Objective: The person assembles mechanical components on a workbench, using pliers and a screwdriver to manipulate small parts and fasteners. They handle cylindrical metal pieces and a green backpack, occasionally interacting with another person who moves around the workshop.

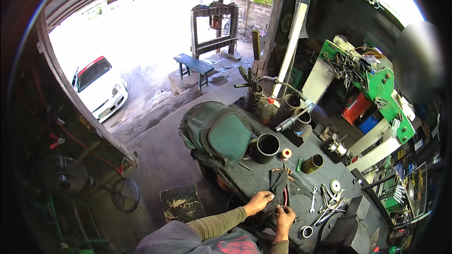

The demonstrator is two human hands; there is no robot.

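Over the near part of the dark workbench, my left hand is closed, its fingertips pinched together beside a limp dark piece with copper-coloured bits at its far end. Close to its right, my right hand is also closed, thumb and fingers pressed together at the lower end of a thin red strand. What either hand pinches is too small to make out. A wrench lies to the right of my hands, with a metal ring nearer me.
A green backpack sits at the bench's left edge. Beyond my hands stand a black pot, a spool and a rusty can. Pliers and a vise-like block are at right. A green press frame rises behind.
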